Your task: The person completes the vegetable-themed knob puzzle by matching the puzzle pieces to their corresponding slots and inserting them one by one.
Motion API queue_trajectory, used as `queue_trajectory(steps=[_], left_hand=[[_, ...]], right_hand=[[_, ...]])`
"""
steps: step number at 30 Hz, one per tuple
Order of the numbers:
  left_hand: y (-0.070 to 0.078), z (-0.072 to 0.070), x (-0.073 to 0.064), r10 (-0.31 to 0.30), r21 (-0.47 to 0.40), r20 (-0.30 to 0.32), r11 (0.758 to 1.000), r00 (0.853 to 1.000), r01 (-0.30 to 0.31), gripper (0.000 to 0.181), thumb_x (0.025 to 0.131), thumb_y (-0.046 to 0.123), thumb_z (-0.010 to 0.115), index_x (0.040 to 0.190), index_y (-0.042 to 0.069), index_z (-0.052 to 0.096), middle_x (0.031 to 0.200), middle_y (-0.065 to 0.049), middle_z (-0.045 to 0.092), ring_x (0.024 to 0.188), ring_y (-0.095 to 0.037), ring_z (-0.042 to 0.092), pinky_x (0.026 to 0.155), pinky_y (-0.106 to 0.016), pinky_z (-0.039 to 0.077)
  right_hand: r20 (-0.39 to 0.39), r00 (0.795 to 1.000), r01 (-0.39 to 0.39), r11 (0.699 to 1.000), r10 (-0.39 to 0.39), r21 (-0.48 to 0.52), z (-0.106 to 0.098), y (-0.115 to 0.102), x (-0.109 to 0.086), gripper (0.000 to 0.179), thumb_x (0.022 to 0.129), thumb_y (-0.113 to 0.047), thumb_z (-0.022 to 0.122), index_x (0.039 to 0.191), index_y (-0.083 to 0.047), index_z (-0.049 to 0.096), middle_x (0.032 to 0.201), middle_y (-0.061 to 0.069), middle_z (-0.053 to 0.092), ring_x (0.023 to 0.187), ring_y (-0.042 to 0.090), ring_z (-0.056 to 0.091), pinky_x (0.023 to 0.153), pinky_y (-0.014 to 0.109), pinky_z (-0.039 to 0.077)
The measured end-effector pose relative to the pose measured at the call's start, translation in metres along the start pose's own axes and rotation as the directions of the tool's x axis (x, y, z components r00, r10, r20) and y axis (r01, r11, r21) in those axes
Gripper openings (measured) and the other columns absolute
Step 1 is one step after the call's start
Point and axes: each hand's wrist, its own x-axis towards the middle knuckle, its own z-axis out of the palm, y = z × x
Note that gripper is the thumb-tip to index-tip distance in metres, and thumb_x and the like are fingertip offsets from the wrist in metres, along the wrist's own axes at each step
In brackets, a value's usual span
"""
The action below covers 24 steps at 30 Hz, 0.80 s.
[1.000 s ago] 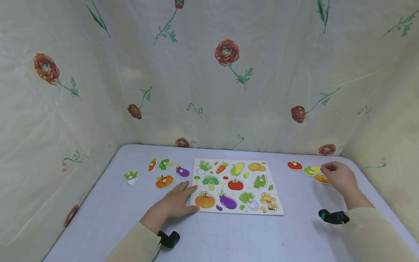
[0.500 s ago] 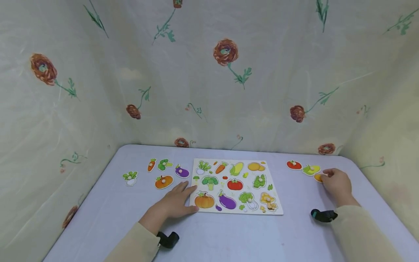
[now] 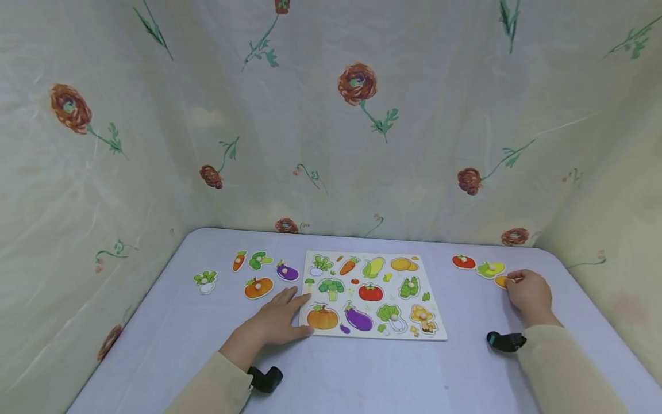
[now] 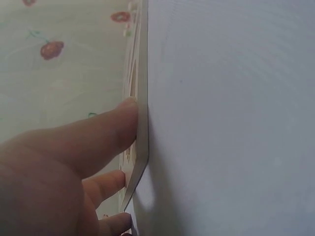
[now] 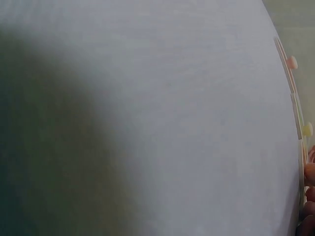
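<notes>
A white vegetable puzzle board (image 3: 338,329) lies mid-table, printed with vegetables. My left hand (image 3: 276,317) rests at its left edge, fingers spread, one finger and the thumb on the board. In the left wrist view the thumb (image 4: 110,130) touches the board's side (image 4: 142,98). At the right, my right hand (image 3: 531,293) pinches a yellow-orange puzzle piece (image 3: 500,281) lying on the table; the fingers cover much of it. Beside it lie a corn piece (image 3: 489,269) and a tomato piece (image 3: 464,262). The right wrist view catches only the fingertips (image 5: 309,173) at the piece.
Left of the board lie a carrot piece (image 3: 239,261), a broccoli piece (image 3: 259,260), an eggplant piece (image 3: 287,271), a pumpkin piece (image 3: 252,292) and a white radish piece (image 3: 206,284). Knobbed mushroom (image 3: 423,322) and cabbage (image 3: 388,312) pieces sit in the board. A flowered curtain (image 3: 414,144) encloses the table.
My right hand has come down and left onto the yellow-orange piece, and its fingers now pinch there. My left hand has stayed at the board's edge.
</notes>
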Motion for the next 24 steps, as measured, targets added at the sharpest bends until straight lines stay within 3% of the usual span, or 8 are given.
queue_trajectory(steps=[11,20,24], left_hand=[[-0.002,0.005,0.003,-0.006,0.001,0.001,1.0,1.0,0.006,0.077,0.087,0.052,0.069,0.152,0.024,0.041,0.165,-0.012,0.024,0.154,-0.034,0.02,0.12,-0.06,0.028],[-0.005,0.009,0.004,-0.016,-0.003,-0.016,1.0,1.0,0.016,0.077,0.086,0.052,0.07,0.152,0.024,0.041,0.165,-0.012,0.025,0.154,-0.034,0.02,0.119,-0.061,0.029],[-0.005,0.008,0.003,-0.02,-0.001,-0.018,1.0,1.0,0.02,0.077,0.086,0.052,0.07,0.152,0.025,0.041,0.165,-0.011,0.024,0.154,-0.033,0.019,0.119,-0.061,0.028]], right_hand=[[-0.003,1.0,-0.004,1.0,0.004,-0.012,-0.003,0.0,-0.009,0.027,0.098,-0.011,0.05,0.113,0.009,0.06,0.107,0.03,0.061,0.095,0.042,0.055,0.075,0.046,0.042],[0.004,0.993,0.118,0.993,-0.118,0.01,-0.004,-0.001,-0.013,0.028,0.1,-0.013,0.053,0.117,0.008,0.06,0.109,0.029,0.061,0.094,0.039,0.054,0.075,0.042,0.044],[0.001,0.986,0.167,0.986,-0.167,0.002,-0.006,-0.011,-0.018,0.028,0.1,-0.013,0.055,0.118,0.008,0.06,0.112,0.03,0.061,0.097,0.04,0.055,0.078,0.046,0.048]])
